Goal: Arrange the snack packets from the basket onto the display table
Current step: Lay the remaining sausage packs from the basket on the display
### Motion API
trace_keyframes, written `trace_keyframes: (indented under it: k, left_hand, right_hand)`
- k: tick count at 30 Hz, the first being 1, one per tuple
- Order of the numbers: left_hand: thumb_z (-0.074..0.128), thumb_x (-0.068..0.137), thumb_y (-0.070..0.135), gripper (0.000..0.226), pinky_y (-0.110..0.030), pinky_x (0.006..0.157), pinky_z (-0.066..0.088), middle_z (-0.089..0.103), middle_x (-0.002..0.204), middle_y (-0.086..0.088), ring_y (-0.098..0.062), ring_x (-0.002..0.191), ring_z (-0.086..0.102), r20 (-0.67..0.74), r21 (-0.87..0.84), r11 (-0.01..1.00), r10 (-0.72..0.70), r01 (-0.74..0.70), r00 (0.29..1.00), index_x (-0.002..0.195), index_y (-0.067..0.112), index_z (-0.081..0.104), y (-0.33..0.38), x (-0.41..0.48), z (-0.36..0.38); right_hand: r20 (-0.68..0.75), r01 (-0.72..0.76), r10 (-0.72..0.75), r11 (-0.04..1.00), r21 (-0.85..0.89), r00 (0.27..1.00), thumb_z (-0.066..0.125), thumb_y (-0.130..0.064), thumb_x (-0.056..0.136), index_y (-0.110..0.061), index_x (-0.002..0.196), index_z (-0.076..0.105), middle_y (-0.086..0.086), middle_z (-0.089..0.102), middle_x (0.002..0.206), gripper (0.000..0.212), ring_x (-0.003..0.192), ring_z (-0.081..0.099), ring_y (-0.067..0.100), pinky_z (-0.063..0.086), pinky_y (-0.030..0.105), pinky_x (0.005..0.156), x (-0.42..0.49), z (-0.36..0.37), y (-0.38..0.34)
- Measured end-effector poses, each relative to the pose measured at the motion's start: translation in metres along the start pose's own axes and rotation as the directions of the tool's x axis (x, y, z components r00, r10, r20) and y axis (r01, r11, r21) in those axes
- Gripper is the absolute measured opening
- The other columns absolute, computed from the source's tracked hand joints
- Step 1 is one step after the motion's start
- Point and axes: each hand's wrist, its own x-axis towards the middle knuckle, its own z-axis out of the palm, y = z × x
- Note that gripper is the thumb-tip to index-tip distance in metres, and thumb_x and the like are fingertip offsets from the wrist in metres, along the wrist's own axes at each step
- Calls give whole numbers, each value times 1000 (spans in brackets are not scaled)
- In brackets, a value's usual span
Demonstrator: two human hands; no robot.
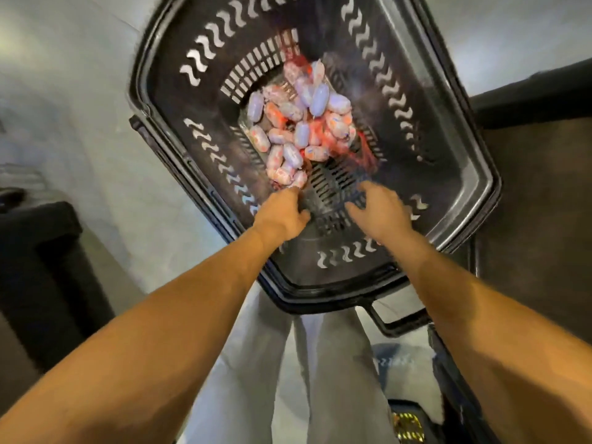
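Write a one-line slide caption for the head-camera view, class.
In the black basket, the left hand reaches toward the piled snack packets; the right hand hovers open over bare slatted floor.

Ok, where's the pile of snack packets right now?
Head view: the snack packets lie heaped in the black basket, mid-floor toward its far end, just beyond the left hand; the right hand is over bare grating.

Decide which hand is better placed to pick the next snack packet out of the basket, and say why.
Left, probably. The left hand has its fingertips at the near edge of the snack packets; the right hand is spread over bare slats of the basket, apart from the pile.
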Motion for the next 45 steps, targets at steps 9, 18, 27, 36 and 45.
trace_keyframes:
  k: [9,18,27,36,45]
  left_hand:
    - [72,81,54,53,-33,76,40,62,114,-7,-28,110,59,-21,14,965,-261,262,965,113,15,55,-3,113,44]
    - [60,94,29,24,-36,74,41,66,111,-10,-31,106,62,-338,152,944,-228,292,913,113,15,61,-23,156,75]
    - [67,85,27,21,-33,88,46,68,104,-8,-28,100,63,-235,-398,858,-437,324,868,98,11,66,-18,126,37]
    - [64,81,16,13,-35,86,54,71,102,-15,-33,96,66,-212,-459,826,-460,327,862,90,10,72,12,56,-22]
    - [68,83,11,20,-25,67,51,71,73,0,-14,72,65,-213,-567,807,-334,163,918,64,17,68,26,-38,-56]
  right_hand:
    - [-127,-87,109,982,168,986,71,-35,89,-23,150,32,6,26,159,74,140,38,32,40,49,105,111,57,6]
    - [-289,-125,198,959,253,937,58,-32,98,-14,117,64,12,63,119,27,115,57,31,49,44,90,147,89,19]
    - [-296,31,101,912,410,950,56,-32,99,-20,90,71,6,68,86,21,87,64,27,55,49,79,95,43,1]
    - [-332,166,-37,914,371,943,51,-44,91,-14,81,66,7,69,73,34,74,65,33,55,46,68,26,-15,-27]
    - [-377,218,-57,890,399,924,59,-26,96,-13,91,75,7,71,76,22,74,65,28,52,44,68,-62,-68,-35]
